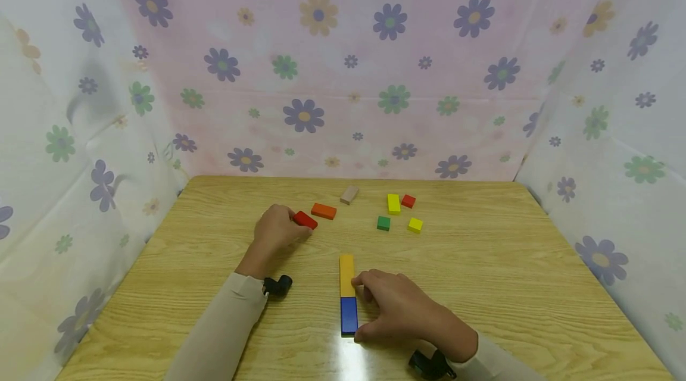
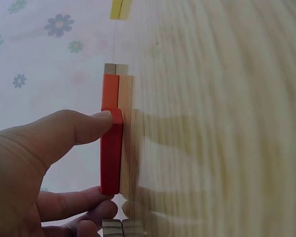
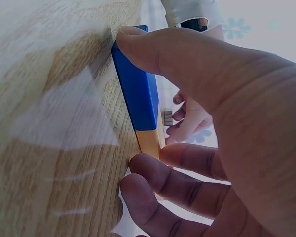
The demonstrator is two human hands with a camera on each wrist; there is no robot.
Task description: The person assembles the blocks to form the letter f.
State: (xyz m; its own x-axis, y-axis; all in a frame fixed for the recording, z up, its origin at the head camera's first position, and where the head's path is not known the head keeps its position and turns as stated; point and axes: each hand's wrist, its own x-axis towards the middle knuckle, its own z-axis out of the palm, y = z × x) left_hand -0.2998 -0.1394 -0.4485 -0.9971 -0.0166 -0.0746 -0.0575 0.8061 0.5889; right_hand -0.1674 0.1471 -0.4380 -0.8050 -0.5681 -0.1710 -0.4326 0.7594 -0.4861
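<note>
My left hand (image 1: 276,229) pinches a red block (image 1: 305,220) at the left of the group, thumb at one end and a finger at the other in the left wrist view. An orange block (image 1: 324,211) lies just beyond it. In front of me a yellow-orange block (image 1: 346,274) and a blue block (image 1: 349,315) lie end to end in one straight line. My right hand (image 1: 402,306) holds this row from the right: the thumb sits at the blue block's near end, the index fingertip at the yellow-orange block's side. Its other fingers are bent beside the row.
Farther back lie a plain wooden block (image 1: 349,194), a yellow block (image 1: 393,204), a small red block (image 1: 408,201), a green block (image 1: 383,223) and a small yellow block (image 1: 415,225). Another wooden block (image 2: 112,227) lies behind my left fingers. Flowered cloth (image 1: 354,71) encloses the table.
</note>
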